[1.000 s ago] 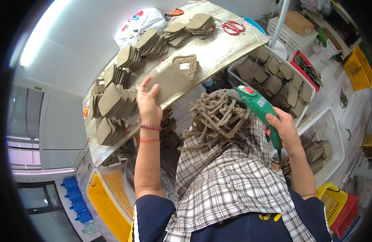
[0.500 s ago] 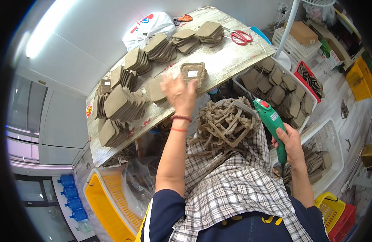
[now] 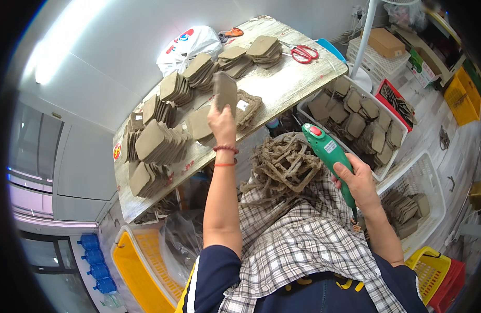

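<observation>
Half the green tool (image 3: 332, 159) hidden, right hand (image 3: 361, 180)

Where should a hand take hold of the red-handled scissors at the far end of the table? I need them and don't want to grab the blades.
Grip the red-handled scissors by the two red loops, which lie toward the table's right edge. Come from that right side, over the edge. The blades point away toward the stacks of flat brown pads, so the handle end is likely the safer, freer one.

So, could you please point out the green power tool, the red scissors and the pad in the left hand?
green power tool (image 3: 328, 152), head view, on its body.
red scissors (image 3: 303, 53), head view, on the handles.
pad (image 3: 225, 89), head view, on its flat face.
</observation>
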Tool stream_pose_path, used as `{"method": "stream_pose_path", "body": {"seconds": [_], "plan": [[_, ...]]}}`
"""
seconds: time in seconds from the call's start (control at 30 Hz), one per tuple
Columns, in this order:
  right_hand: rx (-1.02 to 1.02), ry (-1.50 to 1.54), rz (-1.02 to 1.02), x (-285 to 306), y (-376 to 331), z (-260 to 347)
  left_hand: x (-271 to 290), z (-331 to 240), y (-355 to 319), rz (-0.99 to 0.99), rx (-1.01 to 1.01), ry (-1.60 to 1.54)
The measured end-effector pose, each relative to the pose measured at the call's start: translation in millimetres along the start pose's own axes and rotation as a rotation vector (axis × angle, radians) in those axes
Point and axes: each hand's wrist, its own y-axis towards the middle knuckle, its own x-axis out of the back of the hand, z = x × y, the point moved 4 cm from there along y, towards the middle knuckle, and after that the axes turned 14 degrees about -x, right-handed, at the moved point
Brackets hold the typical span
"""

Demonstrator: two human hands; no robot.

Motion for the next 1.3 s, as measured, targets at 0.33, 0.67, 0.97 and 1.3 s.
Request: {"method": "stream_pose_path", "body": {"seconds": [0.33,0.67,0.97,1.3], "plan": [[0.077,-0.034,-0.108,-19,-3,8,-60,-53,-65,-0.315,0.519,-1.327],[0.11,0.006,-0.15,-21,-8,10,-88,-57,-87,-0.274,0.635,-1.469],[0.125,-0.033,-0.203,-14,-7,18,-91,-60,-115,-0.181,0.677,-1.332],[0.125,0.001,-0.183,3,-4,27,-87,-70,-144,0.014,0.714,-1.229]]}}
